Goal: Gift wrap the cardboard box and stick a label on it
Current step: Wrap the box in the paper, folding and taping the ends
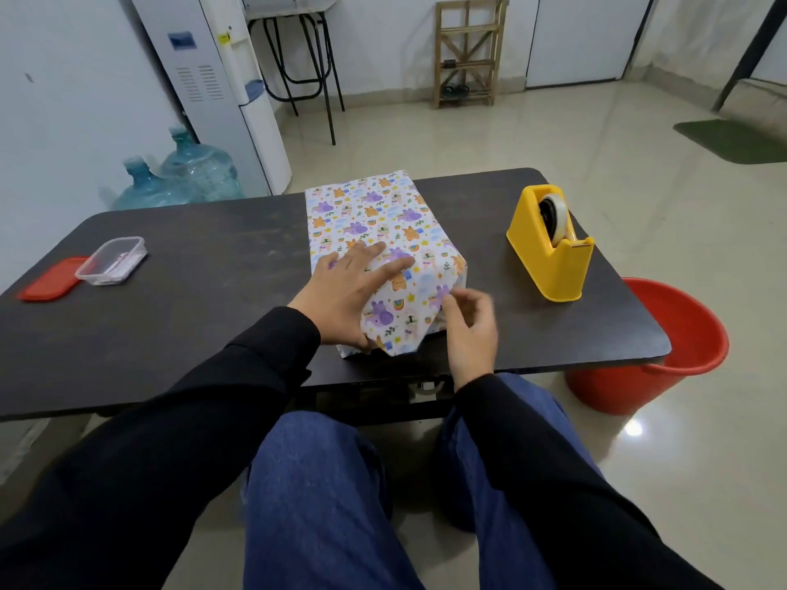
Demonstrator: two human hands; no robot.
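**Near end fold unsecured: risk of the flap springing open**

The wrapped cardboard box [383,232] is lying mid-table, long axis running near to far, with its near end close to the table [213,313] edge. The left hand [345,291] is pressing flat on the near part of the top, fingers straight and spread, thumb down at the near lower edge. The right hand [468,330] is hovering at the near-right corner with fingers curled. It is motion-blurred, so I cannot tell whether it is pinching paper or holding nothing.

Risks, as judged:
- The near-end flap [400,330] is showing no tape that I can see. If the left hand lifts, the fold is likely to open.
- Downward pressure so near the table edge may be nudging the box toward the lap.
- Pulling the corner hard could be tearing or creasing the thin paper.

Surroundings:
- The yellow tape dispenser [549,249] is sitting to the right of the box, apart from it, with nothing lying between it and the right hand.
- A clear container [111,261] is sitting far left, touching its red lid [51,279]. Its contents are too small to identify.
- A red bucket [664,347] is standing on the floor beyond the right table corner.
- No label is showing on the box.
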